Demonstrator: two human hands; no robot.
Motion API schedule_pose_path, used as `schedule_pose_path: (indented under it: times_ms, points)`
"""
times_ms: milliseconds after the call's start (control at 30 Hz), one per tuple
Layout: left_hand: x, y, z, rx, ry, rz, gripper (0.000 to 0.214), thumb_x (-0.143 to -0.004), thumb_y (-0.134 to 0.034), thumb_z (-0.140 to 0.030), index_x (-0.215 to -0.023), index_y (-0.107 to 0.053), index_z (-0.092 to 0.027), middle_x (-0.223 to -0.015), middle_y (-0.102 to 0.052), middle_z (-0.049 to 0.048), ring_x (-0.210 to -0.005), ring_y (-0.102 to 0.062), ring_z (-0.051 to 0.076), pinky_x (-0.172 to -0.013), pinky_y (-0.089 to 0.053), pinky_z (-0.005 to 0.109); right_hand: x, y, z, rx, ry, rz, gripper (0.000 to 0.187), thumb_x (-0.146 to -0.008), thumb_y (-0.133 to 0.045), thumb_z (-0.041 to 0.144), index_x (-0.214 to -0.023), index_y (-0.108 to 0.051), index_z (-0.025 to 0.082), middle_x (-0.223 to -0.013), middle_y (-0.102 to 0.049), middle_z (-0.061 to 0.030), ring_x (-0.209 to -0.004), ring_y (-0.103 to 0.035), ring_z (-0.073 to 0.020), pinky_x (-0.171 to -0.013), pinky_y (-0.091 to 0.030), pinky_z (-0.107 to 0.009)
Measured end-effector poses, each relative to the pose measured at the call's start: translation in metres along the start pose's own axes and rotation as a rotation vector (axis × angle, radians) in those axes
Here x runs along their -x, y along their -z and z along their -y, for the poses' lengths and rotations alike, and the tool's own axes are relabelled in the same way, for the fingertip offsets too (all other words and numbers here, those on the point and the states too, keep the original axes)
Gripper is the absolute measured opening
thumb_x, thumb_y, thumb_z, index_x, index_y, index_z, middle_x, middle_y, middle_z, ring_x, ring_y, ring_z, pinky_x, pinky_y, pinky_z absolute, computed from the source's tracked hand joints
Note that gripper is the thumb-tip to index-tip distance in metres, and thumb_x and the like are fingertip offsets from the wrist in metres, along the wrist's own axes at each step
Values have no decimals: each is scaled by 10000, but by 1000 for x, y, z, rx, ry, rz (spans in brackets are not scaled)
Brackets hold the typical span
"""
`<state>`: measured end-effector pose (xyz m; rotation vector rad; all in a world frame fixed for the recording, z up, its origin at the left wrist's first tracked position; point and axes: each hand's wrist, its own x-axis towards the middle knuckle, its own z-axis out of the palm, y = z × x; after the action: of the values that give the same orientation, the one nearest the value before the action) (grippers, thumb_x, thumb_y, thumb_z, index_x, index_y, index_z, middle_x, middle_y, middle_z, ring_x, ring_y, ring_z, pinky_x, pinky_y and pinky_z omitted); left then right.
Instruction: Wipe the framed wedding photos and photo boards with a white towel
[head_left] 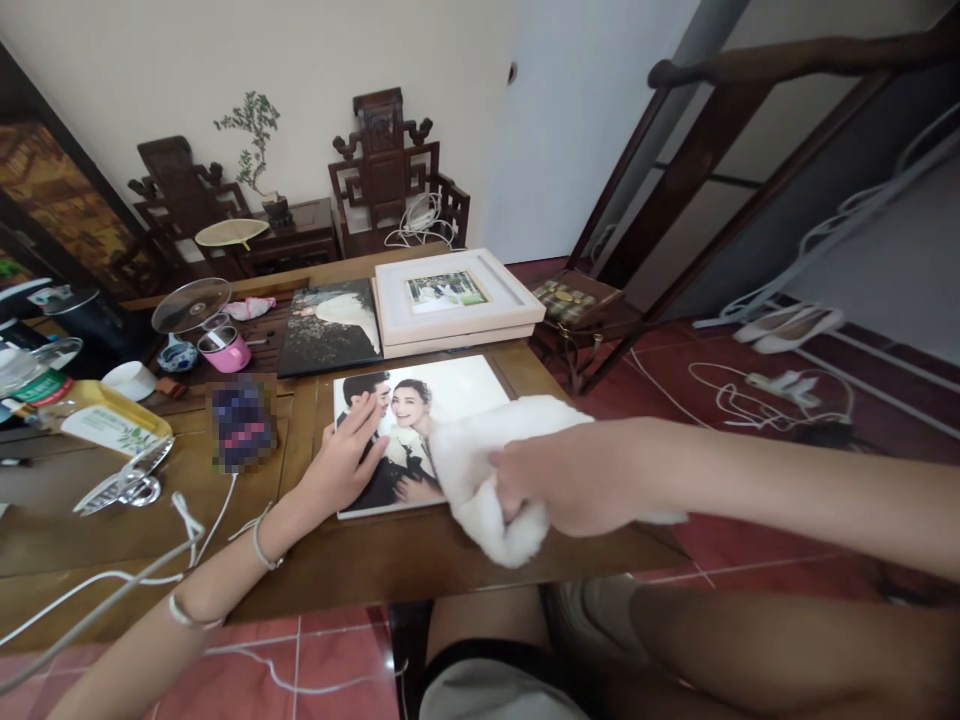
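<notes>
A photo panel (480, 385) with a portrait of a couple lies flat near the front edge of the wooden table. My left hand (349, 450) rests on its left part with the fingers stretched out flat. In my right hand (562, 475) is a fluffy white cloth (487, 520), bunched up and lying over the panel's right side. The cloth covers the panel's lower right part and hangs toward the table edge. Behind the panel lie a dark photo panel (330, 325) and a pale framed photo (457, 340), the latter on top of a similar flat piece.
On the left of the table (315, 575) are a bottle of yellow liquid (112, 415), a pink cup (225, 348), a hair claw clip (127, 480), a blurred-out device (241, 425) and white cables (112, 575). A dark wooden chair (675, 170) with a bag (574, 300) stands right.
</notes>
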<state>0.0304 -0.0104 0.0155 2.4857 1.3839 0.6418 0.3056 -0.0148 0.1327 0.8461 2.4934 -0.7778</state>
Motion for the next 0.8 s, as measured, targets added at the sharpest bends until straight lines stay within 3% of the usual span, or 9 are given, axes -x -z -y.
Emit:
schedule_pose_path:
  times_ms: [100, 233, 333, 433, 600, 800]
  points:
    - [-1, 2, -1, -4, 5, -5, 484, -1014, -386, -318, -1478, -401, -183, -1559, -365, 143, -1472, -272, 275, -1161, -290, 540, 7, 20, -24, -1, -103, 101, 334, -669, -558, 73, -884, -783, 195, -815, -734, -94, -640, -638, -234, -521, -425, -324]
    - [-3, 1, -3, 22, 7, -18, 476, -1014, -378, -300, -1477, -408, -193, -1556, -375, 127, -1468, -280, 270, -1166, -286, 538, -2, 36, -56, -99, -82, -41, 447, -646, -486, 29, -977, -764, 143, -982, -745, -91, -851, -672, -247, -734, -495, -326]
    - [-6, -2, -2, 47, -10, -32, 471, -1015, -370, -287, -1477, -411, -205, -1549, -392, 116, -1458, -308, 263, -1169, -296, 526, -22, 41, -62, -105, -47, -195, 547, -663, -453, 27, -1122, -722, 156, -1098, -724, -79, -948, -656, -237, -825, -478, -312]
    - [-8, -6, -1, 59, -24, -56, 443, -1010, -383, -289, -1435, -475, -204, -1506, -460, 120, -1431, -366, 267, -1158, -328, 509, -46, 47, -49, -98, 12, -268, 504, -727, -475, 79, -1168, -700, 170, -1097, -723, -80, -962, -643, -232, -830, -458, -297]
    - [-11, -7, -9, 55, -23, -80, 378, -993, -420, -281, -1321, -589, -198, -1364, -601, 136, -1310, -523, 295, -1066, -445, 494, -78, 68, -10, -170, 131, -224, 360, -827, -485, 164, -1120, -693, 139, -914, -731, -66, -747, -638, -165, -683, -433, -244]
    - [-11, -2, -15, 28, -3, -65, 388, -986, -423, -273, -1316, -592, -155, -1361, -601, 153, -1306, -524, 309, -1082, -426, 509, -117, 86, 18, 120, 231, -227, 219, -823, -518, 137, -911, -719, 140, -852, -714, -37, -718, -559, -141, -656, -367, -242]
